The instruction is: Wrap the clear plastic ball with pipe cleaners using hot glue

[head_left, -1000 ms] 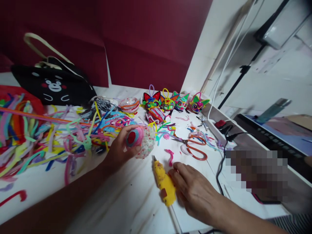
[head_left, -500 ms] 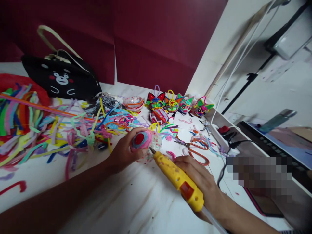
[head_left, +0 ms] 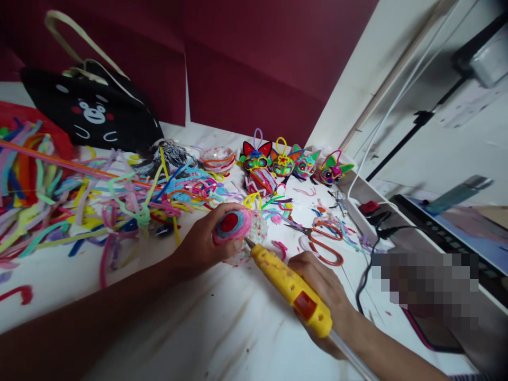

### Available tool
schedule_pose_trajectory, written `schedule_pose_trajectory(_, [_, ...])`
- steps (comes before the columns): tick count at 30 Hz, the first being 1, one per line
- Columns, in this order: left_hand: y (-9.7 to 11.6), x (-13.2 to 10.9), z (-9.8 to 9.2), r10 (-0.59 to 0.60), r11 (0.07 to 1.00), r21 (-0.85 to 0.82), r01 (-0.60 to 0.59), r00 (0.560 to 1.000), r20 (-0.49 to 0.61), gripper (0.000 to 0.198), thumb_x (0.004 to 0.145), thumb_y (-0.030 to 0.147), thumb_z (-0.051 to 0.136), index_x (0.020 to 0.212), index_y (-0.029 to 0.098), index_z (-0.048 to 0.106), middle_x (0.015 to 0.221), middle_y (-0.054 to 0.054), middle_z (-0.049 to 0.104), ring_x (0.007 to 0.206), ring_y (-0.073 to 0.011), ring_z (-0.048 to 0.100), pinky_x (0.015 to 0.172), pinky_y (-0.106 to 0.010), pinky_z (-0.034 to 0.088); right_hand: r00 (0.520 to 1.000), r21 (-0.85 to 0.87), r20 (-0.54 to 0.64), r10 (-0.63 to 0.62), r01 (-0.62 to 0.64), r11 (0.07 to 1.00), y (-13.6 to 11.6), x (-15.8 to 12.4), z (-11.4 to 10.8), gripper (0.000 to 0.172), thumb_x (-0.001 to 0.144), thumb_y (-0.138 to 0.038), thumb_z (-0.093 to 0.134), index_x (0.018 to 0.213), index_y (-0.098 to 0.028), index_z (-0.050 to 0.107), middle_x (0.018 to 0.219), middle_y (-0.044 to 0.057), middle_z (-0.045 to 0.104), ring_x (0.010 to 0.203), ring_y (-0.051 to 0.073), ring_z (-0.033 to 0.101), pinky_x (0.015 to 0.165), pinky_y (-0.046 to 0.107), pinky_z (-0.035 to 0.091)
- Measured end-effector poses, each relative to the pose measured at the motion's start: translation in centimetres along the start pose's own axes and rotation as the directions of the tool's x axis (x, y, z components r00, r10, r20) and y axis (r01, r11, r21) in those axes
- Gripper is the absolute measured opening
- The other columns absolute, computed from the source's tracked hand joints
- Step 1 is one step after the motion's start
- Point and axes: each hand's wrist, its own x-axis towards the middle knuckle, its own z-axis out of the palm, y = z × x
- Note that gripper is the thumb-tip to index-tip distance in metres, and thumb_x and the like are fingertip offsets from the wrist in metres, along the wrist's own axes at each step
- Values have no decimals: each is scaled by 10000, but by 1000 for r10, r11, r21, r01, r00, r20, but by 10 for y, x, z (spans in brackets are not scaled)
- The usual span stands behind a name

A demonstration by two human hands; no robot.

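- At the bench (head_left: 178,338), my L hand (head_left: 204,241) is clamped on the speckled ball (head_left: 259,228) w/ pink coil (head_left: 244,225)
- my R hand (head_left: 329,288) is wrapped round the yellow glue gun (head_left: 288,283), tip (head_left: 249,243) rt by ball, can't tell if touching

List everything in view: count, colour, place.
Glue gun: one, yellow, centre front
Speckled piece: one, pale, pink-blue-red coil, centre
Eared ornaments: four, multicoloured, back centre
Striped ball: one, reddish, before ornaments
Banded piece: one, clear and orange, left of ornaments
Scissors: one, orange-handled, centre right
Craft strips: many, mixed, left
Bag: one, black, back left
Backdrop: one, maroon, back
Stand: one, black, upper right
Bottle: one, bluish, right
Power strip: one, white, right
Cables: several, black and white, right
Phone-like slab: one, dark, lower right
Table: one, white, beneath
Left hand: one, holding speckled piece
Right hand: one, holding glue gun
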Motion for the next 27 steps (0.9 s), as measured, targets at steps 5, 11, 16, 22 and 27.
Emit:
schedule_pose_trajectory(5, [1,0,0,-6,1000,17,6,1000,9,501,747,372,668,1227,234,625,1083,-29,722,1047,-282,670,845,-317,532,1000,12,-22,-17,18,1000,0,0,0,110,1020,-288,443,1032,-215,525,867,52,583,730,195,556,618,339,485])
schedule_pose_trajectory(11, [4,0,0,-7,1000,20,6,1000,22,492,745,357,663,1220,233,639,1074,-28,716,1010,-270,672,806,-301,526,999,12,-42,2,-1,1000,1,1,1,98,1018,-299,437,988,-225,495,820,31,540,712,189,518,610,326,434])
schedule_pose_trajectory(16, [3,0,0,10,999,34,-11,1000,22,483,749,344,647,1221,239,639,1064,-25,721,988,-262,674,791,-287,524,999,19,-49,24,-23,1000,2,0,1,36,999,-248,458,987,-231,487,830,26,541,738,188,521,637,318,421])
schedule_pose_trajectory(22, [5,0,-1,1,998,61,-4,999,52,510,757,348,635,1247,206,617,1111,-38,710,1001,-257,672,827,-294,528,997,3,-72,-2,2,1000,3,-1,2,24,975,-222,467,981,-222,490,821,24,538,715,181,507,609,312,393])
schedule_pose_trajectory(27, [7,1,-1,-13,997,79,9,998,56,503,761,365,617,1237,202,614,1086,-38,720,1002,-260,678,820,-291,540,998,-12,-62,-18,18,1000,1,1,1,92,1020,-269,438,970,-215,493,796,22,539,682,173,514,587,312,402])
